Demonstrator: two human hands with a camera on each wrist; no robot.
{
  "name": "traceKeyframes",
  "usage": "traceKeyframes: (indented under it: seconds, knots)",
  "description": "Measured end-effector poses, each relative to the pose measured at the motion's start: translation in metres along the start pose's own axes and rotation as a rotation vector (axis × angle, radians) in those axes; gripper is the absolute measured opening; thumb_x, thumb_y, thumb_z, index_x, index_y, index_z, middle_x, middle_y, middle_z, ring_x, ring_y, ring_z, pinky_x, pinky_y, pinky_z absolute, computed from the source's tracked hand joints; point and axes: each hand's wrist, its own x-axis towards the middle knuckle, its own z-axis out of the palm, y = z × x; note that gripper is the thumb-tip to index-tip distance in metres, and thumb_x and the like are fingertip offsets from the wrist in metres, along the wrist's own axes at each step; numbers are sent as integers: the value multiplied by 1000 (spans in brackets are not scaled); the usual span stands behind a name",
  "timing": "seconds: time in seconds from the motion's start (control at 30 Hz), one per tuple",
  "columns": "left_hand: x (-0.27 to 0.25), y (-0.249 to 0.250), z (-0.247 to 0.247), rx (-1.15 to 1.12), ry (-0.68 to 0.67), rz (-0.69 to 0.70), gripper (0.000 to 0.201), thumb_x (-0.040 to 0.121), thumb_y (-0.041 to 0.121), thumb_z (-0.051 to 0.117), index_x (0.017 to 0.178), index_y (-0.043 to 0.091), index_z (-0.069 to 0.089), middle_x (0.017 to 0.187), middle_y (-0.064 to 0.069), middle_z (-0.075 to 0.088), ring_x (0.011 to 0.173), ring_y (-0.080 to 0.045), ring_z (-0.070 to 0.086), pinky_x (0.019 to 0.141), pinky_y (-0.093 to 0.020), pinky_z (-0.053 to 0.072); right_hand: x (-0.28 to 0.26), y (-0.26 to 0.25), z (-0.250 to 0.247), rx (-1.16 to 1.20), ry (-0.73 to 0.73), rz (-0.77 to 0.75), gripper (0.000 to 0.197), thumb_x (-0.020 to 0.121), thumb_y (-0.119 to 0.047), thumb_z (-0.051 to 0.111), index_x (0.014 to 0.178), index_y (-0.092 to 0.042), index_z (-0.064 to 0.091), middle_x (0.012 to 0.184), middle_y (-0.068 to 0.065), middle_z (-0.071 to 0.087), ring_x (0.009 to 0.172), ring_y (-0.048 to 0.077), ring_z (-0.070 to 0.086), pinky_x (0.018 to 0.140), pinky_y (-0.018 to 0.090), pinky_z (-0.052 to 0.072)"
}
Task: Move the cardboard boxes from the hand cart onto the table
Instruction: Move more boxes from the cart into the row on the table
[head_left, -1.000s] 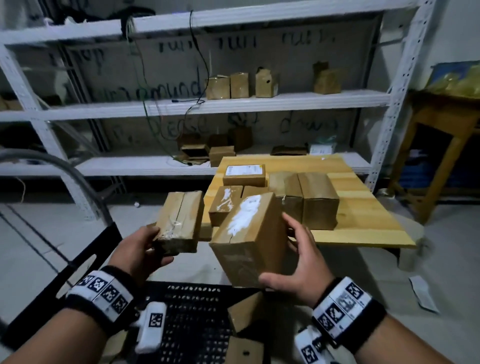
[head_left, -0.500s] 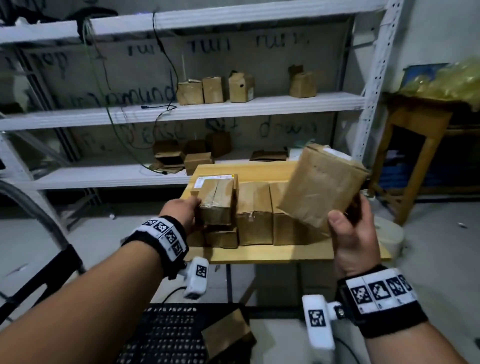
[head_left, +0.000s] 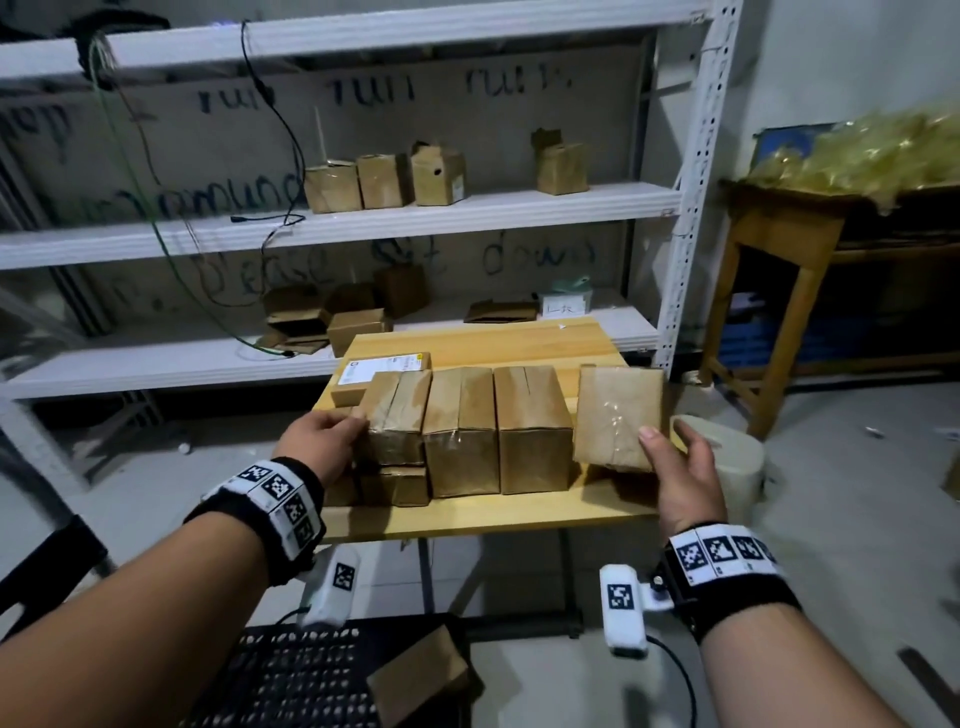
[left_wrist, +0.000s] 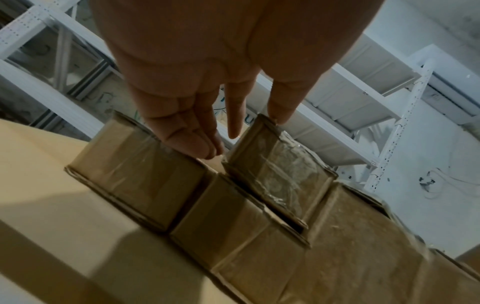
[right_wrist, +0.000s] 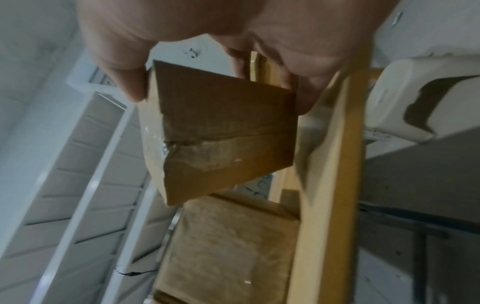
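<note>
Several cardboard boxes (head_left: 532, 426) on wooden table (head_left: 483, 512), white shelving (head_left: 363, 218) behind, grey floor (head_left: 852, 519)

Boxes (head_left: 498, 431) sit in a row on the table (head_left: 483, 514) (shelving (head_left: 337, 221) behind), hand cart (head_left: 291, 675) in front

Dim, cool indoor light throughout. The head view bows at its edges; the right wrist view is motion-blurred, and the yellow plastic (head_left: 857, 150) at upper right smears.

Brown taped cardboard boxes (head_left: 496, 428) sit packed in a row on the wooden tabletop (head_left: 483, 512), one more box (head_left: 617, 415) is tilted at the right end, another box (head_left: 418, 675) lies on the black hand cart (head_left: 291, 680).
</note>
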Motion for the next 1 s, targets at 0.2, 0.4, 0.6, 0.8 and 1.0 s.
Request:
traceKeyframes:
  seconds: [0.2, 0.4, 0.6, 0.8, 1.0]
  knots:
    - [-7, -9, 1, 22, -22, 24, 34, 97, 43, 70, 122, 20, 71, 113, -12, 72, 94, -29, 67, 87, -46, 60, 7, 14, -2, -172, 14, -13, 56, 99, -29, 65, 151, -26, 46, 142, 2, 60, 116, 17, 55, 96, 33, 40]
    - [-12, -10, -1, -10, -56, 63, 33, 101, 36, 67, 131, 23, 66, 117, -9, 71, 90, -24, 69, 76, -38, 58, 17, 20, -6, -350, 120, -31, 47, 103, -17, 59, 148, -30, 52, 143, 3, 65, 131, 25, 61, 99, 32, 42]
    - [-14, -12, -1, -59, -77, 54, 35, 101, 32, 67, 135, 24, 65, 126, -11, 68, 94, -23, 70, 76, -36, 59, 14, 12, 5, -388, 19, -7, 46, 106, -43, 49, 148, -24, 50, 145, 4, 60, 132, 28, 55, 93, 33, 38]
    - [-16, -9, 1, -50, -82, 49, 39, 101, 32, 67, 139, 23, 63, 125, -10, 67, 88, -22, 70, 60, -32, 54, 17, 7, 14, -316, -27, 53, 53, 105, -51, 46, 153, -30, 42, 154, 4, 51, 140, 30, 48, 96, 33, 32]
    - [-18, -10, -1, -25, -78, 57, 39, 102, 32, 66, 140, 23, 63, 125, -10, 67, 100, -31, 71, 79, -42, 62, 25, 13, 21, -320, 12, 73, 49, 106, -49, 44, 150, -27, 45, 148, 6, 56, 132, 31, 53, 94, 33, 33]
